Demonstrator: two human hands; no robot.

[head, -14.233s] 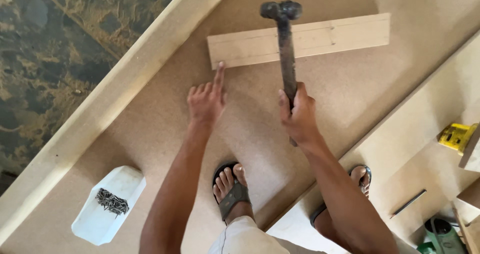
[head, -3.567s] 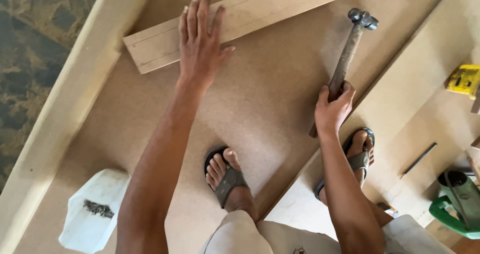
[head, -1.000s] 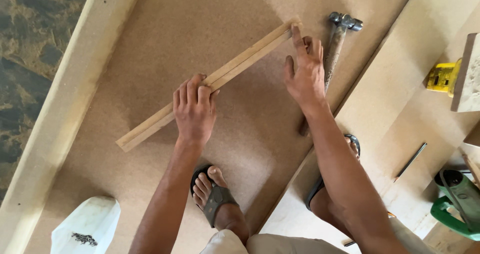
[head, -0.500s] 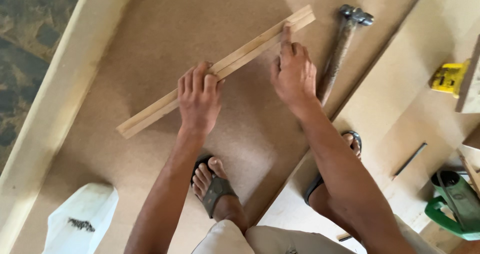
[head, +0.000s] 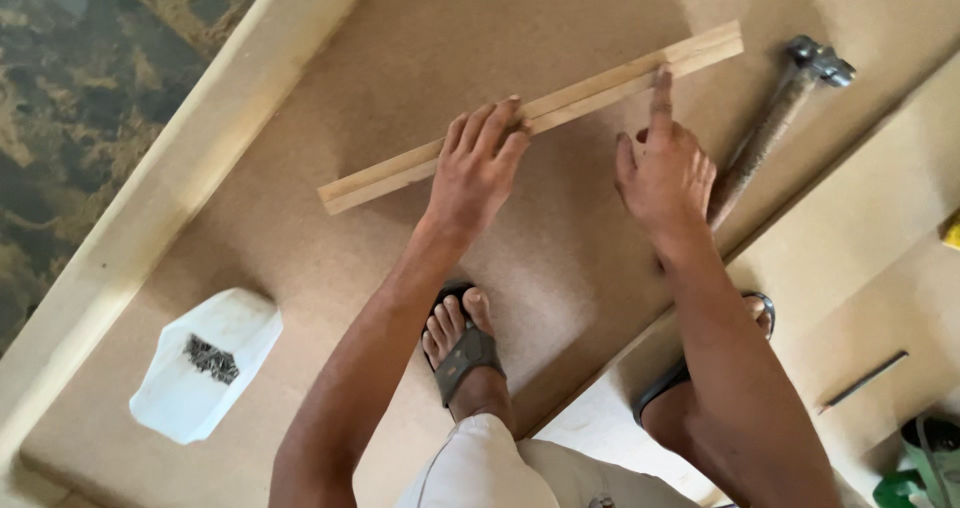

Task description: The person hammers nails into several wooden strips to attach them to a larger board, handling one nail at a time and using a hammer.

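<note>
The wood strip [head: 560, 108] stood on edge on the board [head: 330, 298], long axis running from eight to two o'clock; the left hand [head: 478, 168] clasped its middle; the right hand [head: 665, 173], unclenched, touched it with one forefinger near the two o'clock end.

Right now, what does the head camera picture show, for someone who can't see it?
Two hands, left hand and right hand, steady a wood strip on edge on a brown board. A hammer lies beside them.
</note>
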